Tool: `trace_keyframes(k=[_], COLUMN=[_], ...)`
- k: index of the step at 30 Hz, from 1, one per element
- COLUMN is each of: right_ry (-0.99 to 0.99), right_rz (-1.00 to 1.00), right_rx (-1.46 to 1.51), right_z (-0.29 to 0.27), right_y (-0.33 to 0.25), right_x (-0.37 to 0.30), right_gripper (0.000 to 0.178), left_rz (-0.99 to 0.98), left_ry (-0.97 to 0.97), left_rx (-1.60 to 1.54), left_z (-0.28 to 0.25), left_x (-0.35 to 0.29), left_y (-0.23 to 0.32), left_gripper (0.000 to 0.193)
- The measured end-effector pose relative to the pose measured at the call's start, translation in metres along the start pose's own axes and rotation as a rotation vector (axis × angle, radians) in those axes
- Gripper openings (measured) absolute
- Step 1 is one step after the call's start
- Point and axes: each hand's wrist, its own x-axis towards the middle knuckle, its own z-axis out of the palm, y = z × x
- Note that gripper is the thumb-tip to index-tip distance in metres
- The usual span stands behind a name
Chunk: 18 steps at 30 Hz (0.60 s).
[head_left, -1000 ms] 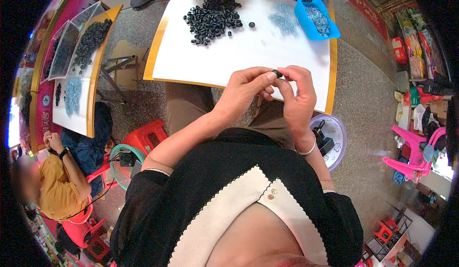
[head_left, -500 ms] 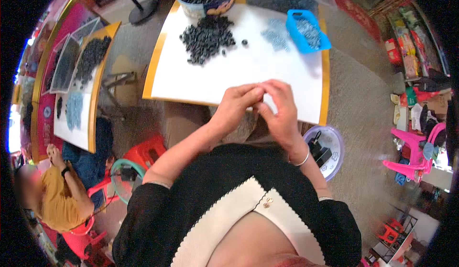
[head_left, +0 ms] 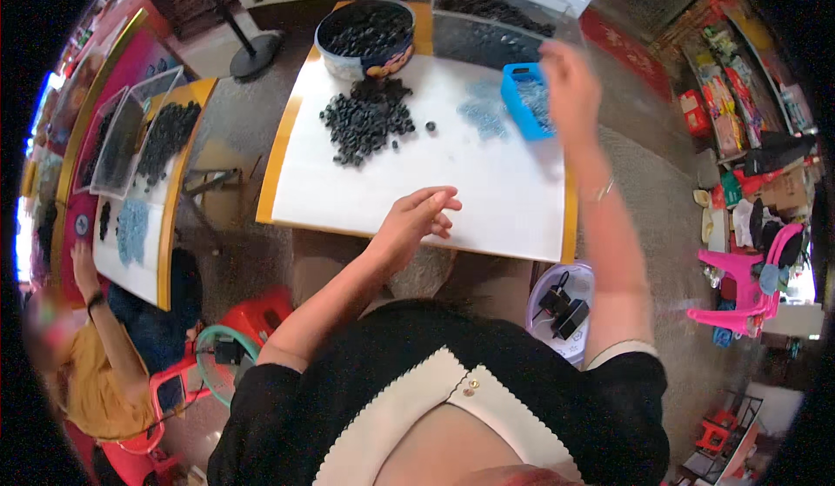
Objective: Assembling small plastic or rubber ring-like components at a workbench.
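My left hand hovers at the near edge of the white tabletop. Its fingers are loosely bent and a little apart, and nothing shows in them. My right hand is stretched out to the far right corner, beside the blue scoop-like tray of small pale pieces and near the clear bin of black pieces. Motion smears its fingers, so I cannot tell what they hold. A pile of small black pieces lies at the far left, with one black piece apart. Scattered pale blue pieces lie left of the tray.
A round tub full of black pieces stands at the back. Below the right table edge sits a pale basin with black adapters. At left, another person sits by a second table with similar piles.
My hands have come apart. The right one has moved away to the far right, toward the bin and blue tray; the left stays near the front edge. The view has shifted, showing more at the back.
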Motion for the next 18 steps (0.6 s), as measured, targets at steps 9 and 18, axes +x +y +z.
trace_keyframes(k=[9,18], right_ry=[-0.173,-0.539], right_rz=[-0.204,0.016], right_rx=[0.057,0.087], right_z=[0.048,0.135], right_y=[0.007,-0.006], right_x=[0.011,-0.094], right_gripper=[0.019,0.018], left_rz=[-0.065,-0.05], left_ry=[0.077,0.117], left_rx=[0.058,0.071], left_z=[-0.029,-0.037], left_x=[0.004,0.008], left_y=[-0.011,-0.013], left_gripper=[0.027,0.024])
